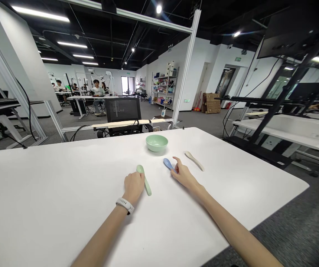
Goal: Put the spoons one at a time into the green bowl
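Observation:
My left hand [134, 184], with a pale band [125, 205] around its wrist, is closed at the upper part of a light green spoon [147, 187]. The spoon's bowl and handle end show on either side of the fingers, which are partly hidden. My right hand [184, 175] is over the handle of a blue spoon [168, 163], index finger stretched out and apart from the thumb. A beige spoon [194, 161] lies to the right of that hand. Beyond both hands stands a green bowl [156, 143], upright on the white table [50, 193].
A metal frame [187, 70] rises behind the table's far edge, with a black mesh chair [123, 111] beyond it. Another white desk [290, 133] and dark stands are on the right. Several people sit at desks in the background.

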### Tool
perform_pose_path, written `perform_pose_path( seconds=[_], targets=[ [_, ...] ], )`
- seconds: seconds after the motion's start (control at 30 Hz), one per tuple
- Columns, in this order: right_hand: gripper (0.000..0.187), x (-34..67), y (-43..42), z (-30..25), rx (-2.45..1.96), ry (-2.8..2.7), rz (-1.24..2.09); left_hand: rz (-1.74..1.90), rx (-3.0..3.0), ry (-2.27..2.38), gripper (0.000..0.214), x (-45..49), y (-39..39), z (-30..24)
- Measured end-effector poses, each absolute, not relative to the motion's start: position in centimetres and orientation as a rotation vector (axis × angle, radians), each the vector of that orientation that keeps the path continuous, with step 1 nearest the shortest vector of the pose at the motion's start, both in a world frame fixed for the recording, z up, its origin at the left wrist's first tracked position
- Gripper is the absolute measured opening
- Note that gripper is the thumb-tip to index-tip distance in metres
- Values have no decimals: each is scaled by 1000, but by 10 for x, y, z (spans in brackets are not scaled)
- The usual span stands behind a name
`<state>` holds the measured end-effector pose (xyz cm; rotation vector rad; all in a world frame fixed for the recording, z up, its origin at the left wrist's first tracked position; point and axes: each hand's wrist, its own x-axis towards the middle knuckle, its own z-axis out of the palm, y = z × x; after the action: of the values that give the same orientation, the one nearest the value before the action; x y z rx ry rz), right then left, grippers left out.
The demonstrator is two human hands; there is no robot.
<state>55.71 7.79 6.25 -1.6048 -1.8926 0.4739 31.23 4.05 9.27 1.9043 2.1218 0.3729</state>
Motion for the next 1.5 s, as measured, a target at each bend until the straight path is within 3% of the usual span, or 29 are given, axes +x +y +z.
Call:
perform_pose_path(
  seconds=[1.2,1.5],
  targets=[
    [63,560,82,55,-1606,-1896,456,341,1869,2117,55,313,41,102],
    [63,561,82,61,-1656,-1883,425,427,1932,2247,52,231,32,142]
  ],
)
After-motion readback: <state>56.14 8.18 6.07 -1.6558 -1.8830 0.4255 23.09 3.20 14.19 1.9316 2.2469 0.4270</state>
